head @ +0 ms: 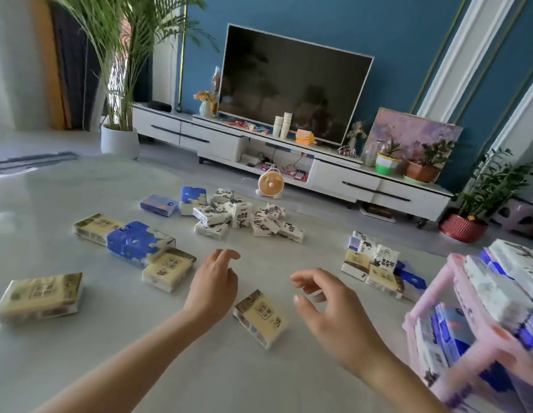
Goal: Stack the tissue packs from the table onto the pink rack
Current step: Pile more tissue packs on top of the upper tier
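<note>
Both hands hang above the pale grey glossy table (110,338), holding nothing. The left hand (214,281) is palm down with its fingers loosely curved and apart. The right hand (324,305) has its thumb and bent fingers spread apart around empty air.

Between the two hands, at 6 o'clock from their fingertips, a cream-yellow rectangular tissue pack (260,318) lies flat on the table, touched by neither hand.

At 12 o'clock sits a loose heap of small white packs with black print (241,216). At 10 o'clock a blue-and-white wrapped pack (137,241) lies between two cream ones, overlapping them. Another cream pack (40,296) lies alone at 9 o'clock. A small cluster of mixed white, cream and blue packs (372,263) stands at 2 o'clock.

The pink plastic open-frame rack (429,290) is at 4 o'clock at the table's right edge, with white and blue packs stacked in it. It is blurred, so their number is unclear.
</note>
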`<state>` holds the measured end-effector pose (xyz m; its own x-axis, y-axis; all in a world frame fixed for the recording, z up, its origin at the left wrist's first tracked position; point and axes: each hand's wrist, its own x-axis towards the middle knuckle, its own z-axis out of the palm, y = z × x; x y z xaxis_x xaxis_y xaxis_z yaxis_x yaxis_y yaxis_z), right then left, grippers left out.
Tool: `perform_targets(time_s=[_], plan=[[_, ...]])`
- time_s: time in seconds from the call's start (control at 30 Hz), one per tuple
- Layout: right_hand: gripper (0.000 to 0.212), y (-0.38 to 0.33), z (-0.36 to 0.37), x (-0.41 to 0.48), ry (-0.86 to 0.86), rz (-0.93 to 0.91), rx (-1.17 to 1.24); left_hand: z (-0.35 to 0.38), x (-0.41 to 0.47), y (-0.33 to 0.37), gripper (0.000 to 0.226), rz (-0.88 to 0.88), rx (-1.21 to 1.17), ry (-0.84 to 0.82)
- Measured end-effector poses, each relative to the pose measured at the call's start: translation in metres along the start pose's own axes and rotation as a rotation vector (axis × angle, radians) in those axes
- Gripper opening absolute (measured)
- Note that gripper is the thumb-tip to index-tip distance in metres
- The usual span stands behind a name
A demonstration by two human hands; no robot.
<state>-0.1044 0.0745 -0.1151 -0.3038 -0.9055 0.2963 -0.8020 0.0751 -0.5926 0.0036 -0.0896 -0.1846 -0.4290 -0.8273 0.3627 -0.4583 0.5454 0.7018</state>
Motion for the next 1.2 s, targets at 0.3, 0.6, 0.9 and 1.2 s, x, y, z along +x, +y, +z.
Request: perform_targets(time_s=[0.3, 0.6, 0.9, 1.2], plan=[[0.055, 0.049, 0.055, 0.131, 0.018, 0.193, -0.026, 0.055, 0.058, 0.006, 0.037, 0.031, -0.255, 0.119], [0.08, 0.084, 0.109, 0.268, -0.02, 0.498, -0.328, 0.051, 0.078, -0.022, 0.037, -0.142, -0.437, 0.26], [0.064, 0.086, 0.103, 0.286, -0.2, 0.492, -0.578, 0.058, 0.073, -0.016, 0.034, -0.092, -0.462, 0.245], [0.054, 0.025, 0.079, 0.174, -0.031, 0.347, -0.36, 0.045, 0.067, 0.001, 0.038, -0.385, -0.578, 0.206]])
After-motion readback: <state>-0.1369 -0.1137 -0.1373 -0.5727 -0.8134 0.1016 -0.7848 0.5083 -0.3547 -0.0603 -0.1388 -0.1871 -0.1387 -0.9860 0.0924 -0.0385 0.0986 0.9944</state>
